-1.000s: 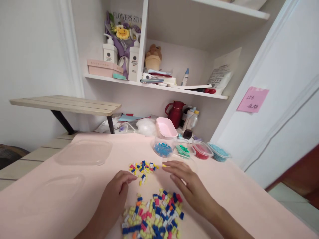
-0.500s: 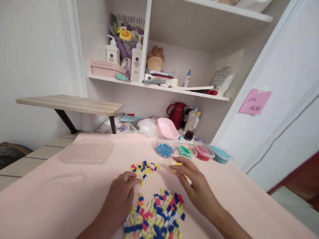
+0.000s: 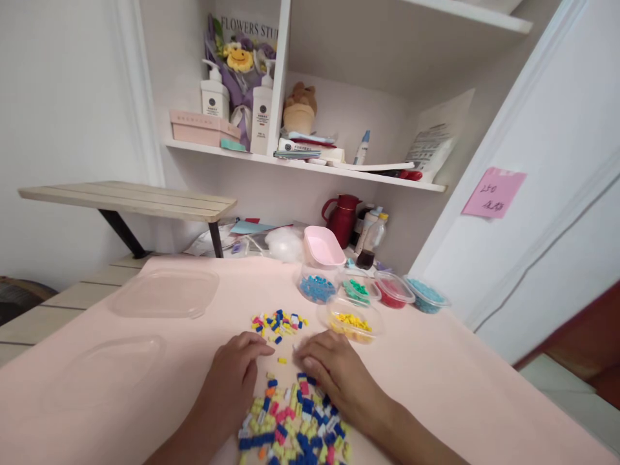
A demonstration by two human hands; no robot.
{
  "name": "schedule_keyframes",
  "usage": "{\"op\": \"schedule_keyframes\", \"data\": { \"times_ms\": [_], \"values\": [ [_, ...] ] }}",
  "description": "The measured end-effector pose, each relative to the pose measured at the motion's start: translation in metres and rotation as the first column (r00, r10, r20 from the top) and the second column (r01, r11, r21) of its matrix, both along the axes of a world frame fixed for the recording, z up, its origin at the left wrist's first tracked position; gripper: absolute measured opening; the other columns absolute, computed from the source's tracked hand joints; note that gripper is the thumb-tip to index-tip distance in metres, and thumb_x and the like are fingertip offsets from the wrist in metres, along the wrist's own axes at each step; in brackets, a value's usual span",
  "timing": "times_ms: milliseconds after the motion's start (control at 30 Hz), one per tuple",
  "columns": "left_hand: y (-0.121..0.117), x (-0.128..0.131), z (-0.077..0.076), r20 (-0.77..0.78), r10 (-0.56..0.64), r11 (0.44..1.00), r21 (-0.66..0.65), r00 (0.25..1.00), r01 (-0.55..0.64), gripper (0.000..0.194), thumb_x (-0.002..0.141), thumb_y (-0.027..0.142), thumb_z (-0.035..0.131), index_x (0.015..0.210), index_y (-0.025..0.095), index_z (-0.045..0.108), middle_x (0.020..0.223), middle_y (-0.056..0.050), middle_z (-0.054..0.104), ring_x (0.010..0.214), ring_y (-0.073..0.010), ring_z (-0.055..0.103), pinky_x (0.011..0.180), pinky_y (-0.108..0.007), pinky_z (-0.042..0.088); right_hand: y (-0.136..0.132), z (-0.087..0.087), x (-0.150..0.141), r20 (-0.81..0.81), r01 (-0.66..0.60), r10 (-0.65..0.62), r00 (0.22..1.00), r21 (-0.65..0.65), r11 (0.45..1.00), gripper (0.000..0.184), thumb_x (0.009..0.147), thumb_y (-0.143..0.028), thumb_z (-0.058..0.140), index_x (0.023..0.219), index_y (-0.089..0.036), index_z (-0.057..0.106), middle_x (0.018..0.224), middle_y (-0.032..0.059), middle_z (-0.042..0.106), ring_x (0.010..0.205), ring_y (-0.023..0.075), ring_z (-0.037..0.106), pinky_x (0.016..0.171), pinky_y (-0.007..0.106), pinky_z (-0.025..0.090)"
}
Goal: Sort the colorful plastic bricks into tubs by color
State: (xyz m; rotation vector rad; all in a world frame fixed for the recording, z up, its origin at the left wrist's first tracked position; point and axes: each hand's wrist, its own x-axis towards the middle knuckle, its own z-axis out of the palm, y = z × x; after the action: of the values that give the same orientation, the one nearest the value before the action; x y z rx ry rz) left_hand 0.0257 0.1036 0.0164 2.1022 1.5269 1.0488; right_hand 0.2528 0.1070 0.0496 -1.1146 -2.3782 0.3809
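Observation:
Beside the small pile of toy bricks [image 3: 278, 321], my left hand [image 3: 235, 365] rests low over the table, its fingers loosely bent and thumb apart, with nothing visible in it. My right hand [image 3: 339, 371] reaches in from the other side, fingertips closed together at a small white brick [image 3: 295, 347]. Between the hands lie a loose yellow brick [image 3: 281, 360] and a blue brick [image 3: 278, 339]. Nearer to me spreads a larger heap of mixed bricks [image 3: 290, 420] in blue, pale yellow, pink, white and orange; my right hand covers part of its edge.
Behind my right hand stands a clear tub of yellow bricks [image 3: 353, 323]. Farther back are tubs of blue [image 3: 317, 289], green [image 3: 357, 290], red [image 3: 394, 292] and light blue pieces [image 3: 426, 296], and a pink box [image 3: 324, 247]. Clear lids [image 3: 165, 294] lie on the left.
My right hand has moved left and down from over the yellow tub to the gap between the brick piles. Bricks by my left fingertips have shifted apart. The left hand stays nearly in place.

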Motion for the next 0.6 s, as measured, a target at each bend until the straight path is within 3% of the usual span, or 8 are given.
{"op": "schedule_keyframes", "data": {
  "times_ms": [100,233,433,600],
  "values": [
    [0.001,-0.001,0.002,0.099,0.001,1.000,0.005,0.995,-0.001,0.039,0.075,0.013,0.039,0.087,0.024,0.074,0.100,-0.005,0.070,0.097,-0.0198,0.065,0.090,-0.037,0.050,-0.002,0.000,0.000,-0.031,-0.015,0.016,0.999,0.039,0.999,0.027,0.099,-0.032,0.041,0.108,-0.027,0.067,0.113,0.0039,0.067,0.107,0.0197,0.056,0.096,0.038,0.040],
    [0.000,-0.003,0.008,0.236,0.071,0.997,0.002,0.969,-0.073,0.033,0.076,0.017,0.039,0.078,0.024,0.072,0.090,-0.004,0.071,0.086,-0.0182,0.066,0.081,-0.033,0.053,-0.007,-0.003,-0.004,0.048,-0.125,0.122,0.991,0.047,0.991,0.031,0.095,-0.031,0.049,0.125,-0.034,0.059,0.135,0.0005,0.056,0.126,0.0241,0.044,0.105,0.044,0.033],
    [-0.004,-0.006,0.018,0.380,0.221,0.974,-0.034,0.898,-0.226,0.028,0.074,0.021,0.041,0.073,0.022,0.069,0.085,-0.004,0.069,0.081,-0.0178,0.064,0.078,-0.031,0.051,-0.009,-0.003,-0.007,0.080,-0.157,0.154,0.985,0.027,0.987,0.036,0.097,-0.027,0.042,0.130,-0.033,0.056,0.130,0.0013,0.062,0.127,0.0253,0.044,0.104,0.046,0.035],
    [-0.004,-0.010,0.018,0.451,0.310,0.950,-0.121,0.837,-0.287,0.027,0.073,0.023,0.043,0.074,0.021,0.069,0.082,-0.003,0.070,0.081,-0.0186,0.064,0.081,-0.033,0.049,-0.007,0.006,0.007,0.027,-0.121,0.119,0.993,0.188,0.975,0.037,0.097,-0.027,0.042,0.132,-0.031,0.055,0.135,0.0043,0.058,0.130,0.0255,0.043,0.105,0.047,0.037]
  ]
}}
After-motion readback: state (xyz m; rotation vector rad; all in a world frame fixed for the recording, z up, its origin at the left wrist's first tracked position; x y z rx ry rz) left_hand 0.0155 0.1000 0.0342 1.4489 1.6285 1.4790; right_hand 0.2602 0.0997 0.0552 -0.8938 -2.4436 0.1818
